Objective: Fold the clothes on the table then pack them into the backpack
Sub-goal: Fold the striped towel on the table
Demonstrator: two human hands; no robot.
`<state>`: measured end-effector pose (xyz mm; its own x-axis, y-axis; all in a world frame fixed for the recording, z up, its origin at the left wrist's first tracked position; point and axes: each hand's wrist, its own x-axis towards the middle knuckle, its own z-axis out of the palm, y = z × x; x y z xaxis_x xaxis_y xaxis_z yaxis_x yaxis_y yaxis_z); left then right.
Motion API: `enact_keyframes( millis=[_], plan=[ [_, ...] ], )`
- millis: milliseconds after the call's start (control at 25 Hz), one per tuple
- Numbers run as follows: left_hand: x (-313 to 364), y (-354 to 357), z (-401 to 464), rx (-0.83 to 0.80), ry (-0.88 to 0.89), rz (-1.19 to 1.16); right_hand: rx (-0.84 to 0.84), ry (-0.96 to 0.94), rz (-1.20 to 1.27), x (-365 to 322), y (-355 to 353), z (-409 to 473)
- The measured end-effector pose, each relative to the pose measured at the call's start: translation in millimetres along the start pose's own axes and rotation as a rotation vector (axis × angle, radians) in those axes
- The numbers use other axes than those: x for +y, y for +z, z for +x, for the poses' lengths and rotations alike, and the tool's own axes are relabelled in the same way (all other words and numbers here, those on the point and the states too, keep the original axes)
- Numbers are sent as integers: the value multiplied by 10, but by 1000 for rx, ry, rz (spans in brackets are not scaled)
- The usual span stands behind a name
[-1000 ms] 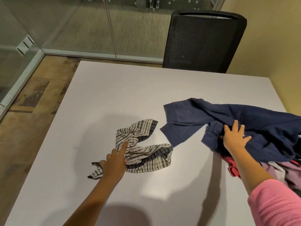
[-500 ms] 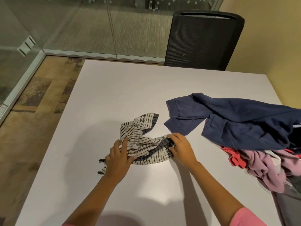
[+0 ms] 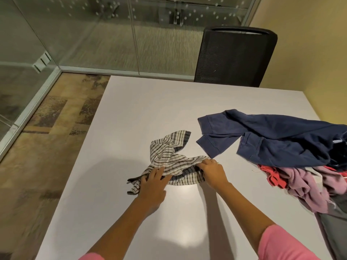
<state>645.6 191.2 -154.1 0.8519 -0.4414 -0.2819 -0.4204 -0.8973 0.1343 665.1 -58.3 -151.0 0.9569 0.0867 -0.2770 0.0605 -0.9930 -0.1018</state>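
Note:
A crumpled white garment with dark stripes (image 3: 169, 156) lies in the middle of the white table (image 3: 131, 109). My left hand (image 3: 153, 182) rests on its left end, fingers curled into the cloth. My right hand (image 3: 212, 172) grips its right edge. At the right lies a navy sweatshirt (image 3: 272, 139) on a heap of clothes: a red piece (image 3: 272, 177), a mauve piece (image 3: 308, 186) and a grey piece (image 3: 334, 222). No backpack is in view.
A black mesh chair (image 3: 234, 57) stands behind the table's far edge. Glass walls (image 3: 93, 34) run along the back and left. Patterned carpet (image 3: 47, 137) lies left of the table. A yellow wall (image 3: 309, 53) is at the right.
My right hand left the navy sweatshirt and came over to the striped garment's right edge. My left hand slid further onto the striped cloth. The camera view shifted slightly.

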Motion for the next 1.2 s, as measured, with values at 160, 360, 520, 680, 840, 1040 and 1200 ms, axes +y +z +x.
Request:
enact_keyframes(
  millis=[160,360,520,680,840,1040,1200],
  plan=[
    [-207,130,-162,-78,-28,12,29,110,-90,-142,149,-89],
    [-249,87,-242,-79,-115,-127,92,158,243,-403,133,-218],
    [-180,-223,-230,200,64,-445,197,0,583,-817,-276,-315],
    [-207,-657,-233,388,115,-637,290,-127,643,-1223,-814,-392],
    [-497,-1101,-164,590,51,-697,472,-125,550,-1424,-1342,-352],
    [-1229,-1521,-77,671,46,-548,724,-54,351,-1382,-1984,-210],
    [-1839,-1632,-78,479,-31,-379,751,83,166,-1227,-2348,-119]
  ],
)
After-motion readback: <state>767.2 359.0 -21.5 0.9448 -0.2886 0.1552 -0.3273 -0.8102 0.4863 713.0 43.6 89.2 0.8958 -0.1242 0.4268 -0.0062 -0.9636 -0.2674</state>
